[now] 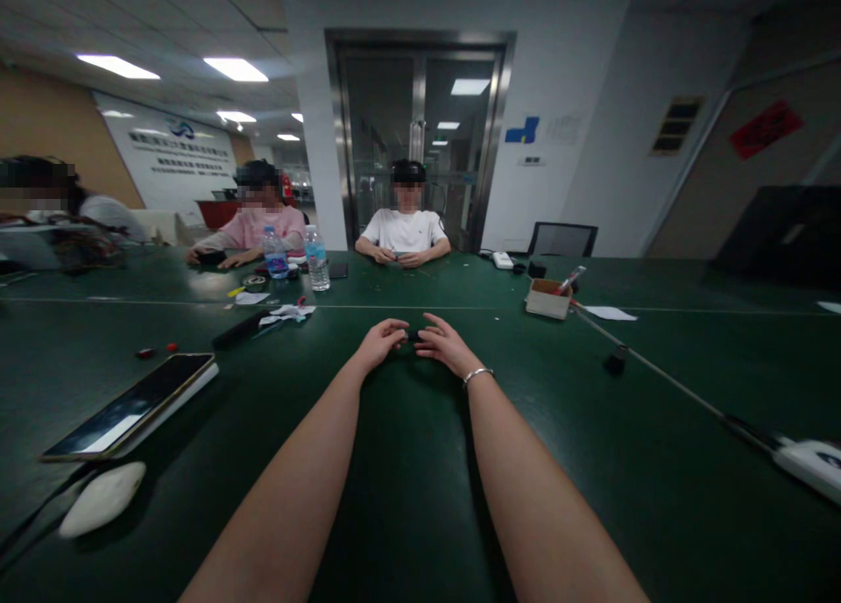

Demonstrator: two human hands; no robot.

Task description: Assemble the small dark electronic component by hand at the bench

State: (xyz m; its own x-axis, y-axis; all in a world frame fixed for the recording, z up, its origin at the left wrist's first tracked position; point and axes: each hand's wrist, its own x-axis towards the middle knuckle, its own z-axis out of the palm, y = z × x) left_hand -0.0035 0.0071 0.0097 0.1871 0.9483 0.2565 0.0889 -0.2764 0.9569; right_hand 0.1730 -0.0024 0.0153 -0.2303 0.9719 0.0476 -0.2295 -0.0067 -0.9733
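Both arms reach forward over the dark green table (pixel 420 463). Between my hands is a small black object (pixel 413 335), too small and dark to name. At its left end, my left hand (pixel 381 344) has its thumb and fingers closed in a pinch. My right hand (pixel 448 345), with a silver bracelet (pixel 477 375) at the wrist, has its fingertips on the right end, the index finger raised a little away. The fingers partly hide the object, which is just above or on the tabletop; I cannot tell which.
On the left lie a phone (pixel 135 406) on a white box, a white mouse-shaped device (pixel 103 498) and paper scraps (pixel 287 314). Two water bottles (pixel 317 259) stand farther back. A small box (pixel 549 299) and a cable (pixel 663 375) are right. Several people sit opposite.
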